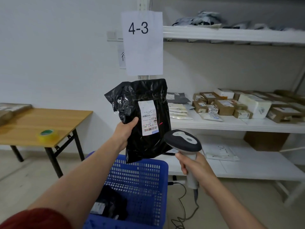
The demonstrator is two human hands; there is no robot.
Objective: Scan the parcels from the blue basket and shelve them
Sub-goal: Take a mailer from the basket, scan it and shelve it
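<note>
A white shelf unit (pixel 231 34) fills the right side. Cardboard boxes (pixel 224 106) crowd its middle level, and a paper sign (pixel 142 43) reading "4-3" hangs on its post. To the left, a wooden tabletop (pixel 33 123) carries a roll of yellow tape (pixel 48 135).

The blue basket (pixel 140 182) sits below the arms. It holds what looks like another dark parcel (pixel 110 204), blurred at this angle.

The left hand (pixel 125 131) grips a black parcel (pixel 140 142) by its left edge, upright above the basket, thumb on the front and white label (pixel 149 117) facing the camera. The right hand (pixel 194 167) is wrapped around the handle of a scanner (pixel 183 141), whose head sits just beside the parcel's lower right corner. A short red line (pixel 160 123) shows on the plastic right of the label.
</note>
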